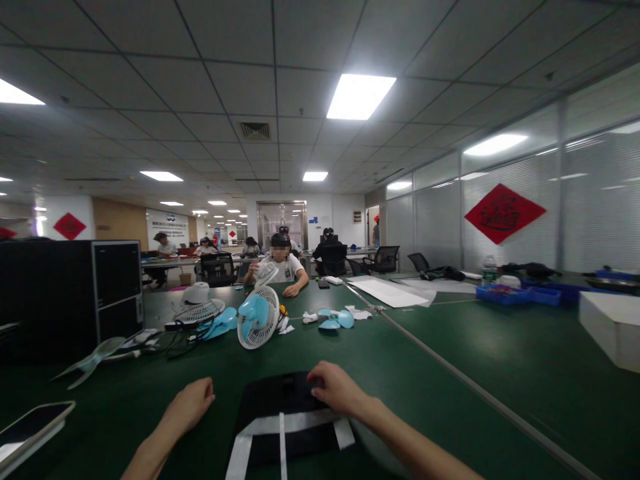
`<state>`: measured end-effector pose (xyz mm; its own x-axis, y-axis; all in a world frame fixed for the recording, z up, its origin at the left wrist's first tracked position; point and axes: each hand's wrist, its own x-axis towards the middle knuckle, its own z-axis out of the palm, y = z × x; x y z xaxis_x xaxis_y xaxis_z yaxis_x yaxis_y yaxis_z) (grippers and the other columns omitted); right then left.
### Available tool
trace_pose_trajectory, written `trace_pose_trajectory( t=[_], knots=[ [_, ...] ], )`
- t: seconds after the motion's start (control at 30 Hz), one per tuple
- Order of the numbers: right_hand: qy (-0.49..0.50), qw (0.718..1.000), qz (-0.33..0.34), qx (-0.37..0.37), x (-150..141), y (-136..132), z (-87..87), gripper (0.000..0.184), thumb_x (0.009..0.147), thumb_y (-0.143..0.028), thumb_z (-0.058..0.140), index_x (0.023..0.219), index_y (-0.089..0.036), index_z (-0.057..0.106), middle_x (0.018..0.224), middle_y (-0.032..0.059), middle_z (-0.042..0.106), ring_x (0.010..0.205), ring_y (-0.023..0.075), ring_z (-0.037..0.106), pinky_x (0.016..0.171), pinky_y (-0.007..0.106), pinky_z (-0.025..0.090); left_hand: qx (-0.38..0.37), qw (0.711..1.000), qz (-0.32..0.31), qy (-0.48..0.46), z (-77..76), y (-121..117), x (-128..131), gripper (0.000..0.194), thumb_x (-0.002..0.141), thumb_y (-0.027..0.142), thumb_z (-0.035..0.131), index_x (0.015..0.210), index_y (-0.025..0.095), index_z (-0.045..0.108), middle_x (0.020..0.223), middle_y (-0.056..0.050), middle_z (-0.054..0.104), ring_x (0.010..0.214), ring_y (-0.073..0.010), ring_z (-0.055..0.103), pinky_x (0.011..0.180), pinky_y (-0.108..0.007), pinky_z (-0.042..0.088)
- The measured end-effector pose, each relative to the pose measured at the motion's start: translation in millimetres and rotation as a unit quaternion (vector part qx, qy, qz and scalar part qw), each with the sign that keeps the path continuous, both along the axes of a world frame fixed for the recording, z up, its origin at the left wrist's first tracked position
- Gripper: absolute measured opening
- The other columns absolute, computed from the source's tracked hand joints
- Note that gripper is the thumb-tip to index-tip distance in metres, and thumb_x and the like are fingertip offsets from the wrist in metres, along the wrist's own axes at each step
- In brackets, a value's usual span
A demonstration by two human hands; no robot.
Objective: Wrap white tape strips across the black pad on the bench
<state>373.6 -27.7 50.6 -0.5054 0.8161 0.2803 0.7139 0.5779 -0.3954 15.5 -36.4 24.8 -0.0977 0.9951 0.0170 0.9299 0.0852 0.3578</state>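
A flat black panel point(265, 400) with pale grey-white strips point(283, 433) across it lies on the green table in front of me. My right hand point(336, 388) is at its far right corner, fingers bent and drawn together; whatever lies between the fingertips is hidden. To the left of the panel, apart from it, my left hand point(193, 401) rests on the table with its fingers curled into a loose fist. Nothing shows in it.
Beyond the panel stand a fan head with blue blades point(257, 317), a loose blue fan blade point(336, 319) and a white fan part point(195, 293). A black computer case point(117, 280) and a phone point(35, 427) are left. A person point(283, 267) sits opposite. Blue trays point(503, 295) lie right.
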Motion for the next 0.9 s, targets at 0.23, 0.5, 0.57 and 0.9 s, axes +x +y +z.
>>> trace_pose_trajectory(
  t=[0.23, 0.5, 0.57, 0.9],
  knots=[
    [-0.076, 0.996, 0.021, 0.040, -45, 17, 8.0, 0.032, 0.073, -0.021, 0.059, 0.104, -0.018, 0.069, 0.101, 0.0073, 0.066, 0.093, 0.0198, 0.061, 0.081, 0.026, 0.045, -0.004, 0.999, 0.046, 0.015, -12.7, 10, -30, 0.018, 0.086, 0.026, 0.036, 0.083, 0.020, 0.052, 0.096, -0.008, 0.066, 0.087, -0.0217, 0.063, 0.070, -0.029, 0.043],
    [-0.101, 0.994, 0.006, 0.034, -58, 26, 2.3, 0.028, 0.071, -0.024, 0.066, 0.099, -0.020, 0.071, 0.100, 0.0068, 0.069, 0.091, 0.0209, 0.062, 0.078, 0.027, 0.046, -0.001, 0.999, 0.039, 0.022, -19.5, 17, -32, 0.015, 0.085, 0.026, 0.037, 0.080, 0.020, 0.049, 0.094, -0.008, 0.067, 0.084, -0.0210, 0.063, 0.068, -0.029, 0.043],
    [-0.100, 0.994, 0.011, 0.036, -57, 25, 2.0, 0.027, 0.073, -0.025, 0.066, 0.099, -0.021, 0.071, 0.098, 0.0058, 0.070, 0.092, 0.0205, 0.062, 0.079, 0.027, 0.045, 0.005, 0.999, 0.038, 0.029, -19.9, 17, -32, 0.014, 0.085, 0.026, 0.037, 0.079, 0.020, 0.048, 0.093, -0.008, 0.067, 0.084, -0.0207, 0.063, 0.069, -0.029, 0.043],
    [-0.034, 0.996, -0.005, 0.085, -22, 17, 18.4, 0.025, 0.079, -0.031, 0.061, 0.100, -0.019, 0.068, 0.100, 0.0054, 0.068, 0.095, 0.0189, 0.059, 0.082, 0.025, 0.041, 0.001, 0.999, 0.029, 0.040, -33.2, 29, -43, 0.014, 0.086, 0.027, 0.038, 0.080, 0.021, 0.048, 0.092, -0.008, 0.067, 0.085, -0.0207, 0.063, 0.069, -0.029, 0.043]
  ],
)
